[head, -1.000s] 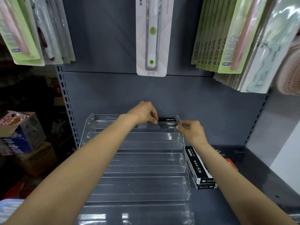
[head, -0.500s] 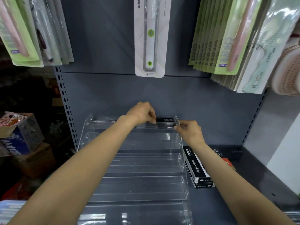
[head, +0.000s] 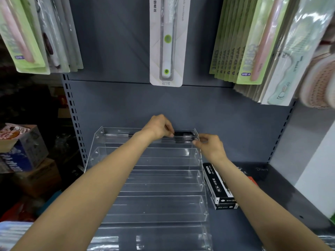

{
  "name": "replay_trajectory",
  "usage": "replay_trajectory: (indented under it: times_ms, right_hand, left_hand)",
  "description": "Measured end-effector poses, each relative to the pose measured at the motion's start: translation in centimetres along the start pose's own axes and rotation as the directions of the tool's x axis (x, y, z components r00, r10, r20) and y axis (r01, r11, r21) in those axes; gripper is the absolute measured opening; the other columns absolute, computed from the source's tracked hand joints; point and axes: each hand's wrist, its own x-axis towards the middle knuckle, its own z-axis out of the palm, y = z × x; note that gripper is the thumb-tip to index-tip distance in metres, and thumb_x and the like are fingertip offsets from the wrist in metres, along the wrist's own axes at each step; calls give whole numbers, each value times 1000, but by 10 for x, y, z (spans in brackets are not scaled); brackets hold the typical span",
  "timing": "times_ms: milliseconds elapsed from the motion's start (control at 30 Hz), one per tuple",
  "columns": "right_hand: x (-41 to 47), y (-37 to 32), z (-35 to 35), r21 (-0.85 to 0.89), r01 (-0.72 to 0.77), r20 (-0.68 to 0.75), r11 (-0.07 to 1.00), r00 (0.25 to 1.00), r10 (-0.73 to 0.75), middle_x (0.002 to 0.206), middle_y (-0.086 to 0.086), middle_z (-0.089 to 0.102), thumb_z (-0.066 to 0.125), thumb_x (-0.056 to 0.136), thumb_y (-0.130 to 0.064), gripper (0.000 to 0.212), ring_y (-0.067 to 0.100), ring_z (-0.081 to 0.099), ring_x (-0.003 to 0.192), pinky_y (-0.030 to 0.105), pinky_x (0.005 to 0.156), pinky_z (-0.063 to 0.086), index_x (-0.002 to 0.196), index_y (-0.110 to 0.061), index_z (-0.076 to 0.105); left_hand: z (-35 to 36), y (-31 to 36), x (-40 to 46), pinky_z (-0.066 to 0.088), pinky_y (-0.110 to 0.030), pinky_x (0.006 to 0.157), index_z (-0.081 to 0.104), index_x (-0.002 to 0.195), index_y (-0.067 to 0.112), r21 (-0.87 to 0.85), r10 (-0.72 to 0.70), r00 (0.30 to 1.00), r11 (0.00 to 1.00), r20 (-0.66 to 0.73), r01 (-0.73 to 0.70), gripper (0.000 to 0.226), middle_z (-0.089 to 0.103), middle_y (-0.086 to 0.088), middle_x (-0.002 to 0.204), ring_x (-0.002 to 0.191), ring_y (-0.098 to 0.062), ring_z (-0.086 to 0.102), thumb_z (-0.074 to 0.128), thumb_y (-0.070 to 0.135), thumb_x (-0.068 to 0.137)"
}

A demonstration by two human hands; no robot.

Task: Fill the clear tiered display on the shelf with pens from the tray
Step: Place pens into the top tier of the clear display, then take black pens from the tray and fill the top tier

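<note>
The clear tiered display [head: 150, 180] stands on the grey shelf, with several stepped troughs. In its top tier, at the right end, lies a small bunch of black pens [head: 184, 134]. My left hand [head: 159, 126] reaches over the top tier and pinches the pens' left end with fingertips. At the display's top right corner, my right hand [head: 211, 146] touches the pens' right end with curled fingers. A thin clear pen [head: 117, 135] lies along the left part of the top tier. The lower tiers hold nothing. The tray is not in view.
Two stacked black-and-white pen boxes [head: 217, 187] lie on the grey shelf [head: 272, 196] just right of the display. Packaged toothbrushes [head: 167, 42] hang above on the back panel. Cardboard boxes [head: 23, 149] sit at the left, outside the shelf upright.
Both hands have stayed at the top tier's right end with the black pens; only the camera has shifted slightly.
</note>
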Motion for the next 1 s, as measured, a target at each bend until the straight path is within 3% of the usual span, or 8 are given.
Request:
replay_trajectory:
  times_ms: [133,300,400,500,633,733,833,1000]
  right_hand:
    - [-5,-5,2,-2,124,-80,992,989,-124,132,7,55,63,88,-13,53,18,52,121,17,95,36,137,-9,44]
    - [-16,-23,17,-73,254,-96,965,961,-260,127,5,55,59,90,-13,38,16,52,118,5,84,29,128,-10,54]
    - [-31,-41,34,-122,328,-100,937,935,-340,121,4,59,58,90,-12,32,19,54,114,17,97,37,122,-13,59]
    - [-54,-68,62,-54,373,-20,926,927,-374,115,3,62,57,89,-9,28,14,58,104,13,89,40,116,-12,63]
    - [-98,-110,124,25,410,156,912,899,-408,106,1,66,55,88,-5,25,9,59,92,3,76,39,110,-12,65]
    - [-142,-135,187,61,421,295,905,859,-419,106,2,66,54,90,-4,27,13,60,94,13,82,44,112,-13,65]
    - [-187,-154,257,60,408,411,911,822,-395,110,3,65,53,92,-10,26,10,58,93,13,81,41,115,-13,63]
    - [-250,-156,370,-36,356,603,934,753,-264,123,6,58,48,97,-14,29,18,57,108,30,95,46,124,-13,57]
  left_hand:
    - [4,-2,-4,48,-23,87,73,96,11,-53,-13,996,999,-91,8,15,70,-6,98,93,-15,63,71,12,81]
    - [-5,0,-35,45,-18,82,67,107,15,-149,40,964,985,-262,-82,21,69,-1,93,85,-11,61,65,17,86]
    - [-21,-8,-73,42,-6,73,63,114,18,-146,100,945,977,-311,-152,25,65,5,88,80,-11,61,62,17,88]
    - [-42,-33,-120,36,1,70,63,113,17,-142,84,931,980,-354,-142,24,66,5,92,84,-10,61,60,17,89]
    - [-68,-94,-195,39,0,68,65,109,15,-113,-32,920,993,-392,-14,20,66,4,93,84,-7,60,59,17,90]
    - [-83,-156,-254,45,-15,74,67,106,13,-134,-159,908,984,-387,115,18,69,-1,93,86,-13,64,59,14,89]
    - [-94,-224,-310,47,-28,78,67,107,12,-121,-303,892,953,-336,278,19,70,-5,93,88,-19,64,59,13,90]
    - [-95,-324,-387,39,-22,72,65,108,9,-127,-476,855,879,-205,459,21,70,-8,94,89,-24,65,58,10,88]
